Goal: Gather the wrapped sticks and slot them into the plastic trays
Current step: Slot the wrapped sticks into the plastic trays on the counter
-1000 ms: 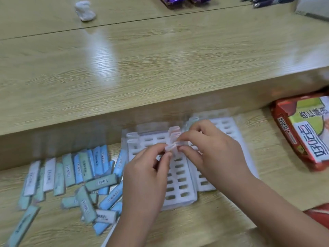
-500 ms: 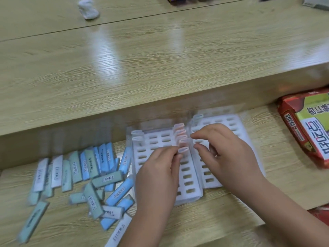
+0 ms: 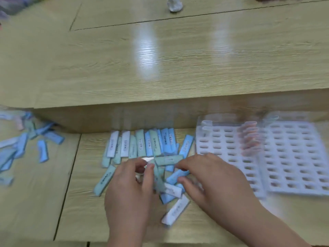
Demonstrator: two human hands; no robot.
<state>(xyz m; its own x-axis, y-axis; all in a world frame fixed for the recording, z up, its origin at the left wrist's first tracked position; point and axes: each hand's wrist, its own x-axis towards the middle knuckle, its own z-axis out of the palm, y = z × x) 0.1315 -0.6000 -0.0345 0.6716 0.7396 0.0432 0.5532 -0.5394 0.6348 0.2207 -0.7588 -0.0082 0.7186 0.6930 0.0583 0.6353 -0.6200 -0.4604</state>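
Note:
A pile of wrapped sticks [image 3: 153, 145], blue, green and white, lies on the lower wooden table left of two white plastic trays. The left tray [image 3: 224, 157] holds a column of pink sticks [image 3: 249, 138] and two white ones [image 3: 206, 126] at its far corner. The right tray [image 3: 295, 157] stands beside it, with one stick at its far left corner. My left hand [image 3: 131, 191] is over the near part of the pile, its thumb and fingers curled around a white stick [image 3: 146, 159]. My right hand [image 3: 215, 182] reaches into the pile with spread fingers touching blue sticks. The view is blurred.
A raised wooden shelf [image 3: 160, 68] runs across the back, its front wall right behind the pile and trays. A crumpled white scrap [image 3: 175, 5] sits far back on it. A second scatter of sticks [image 3: 23, 145] lies at the left edge.
Both hands have left the left tray, where they pushed a pink stick in, and moved left onto the pile. The view swung left, so the red packet is out of sight.

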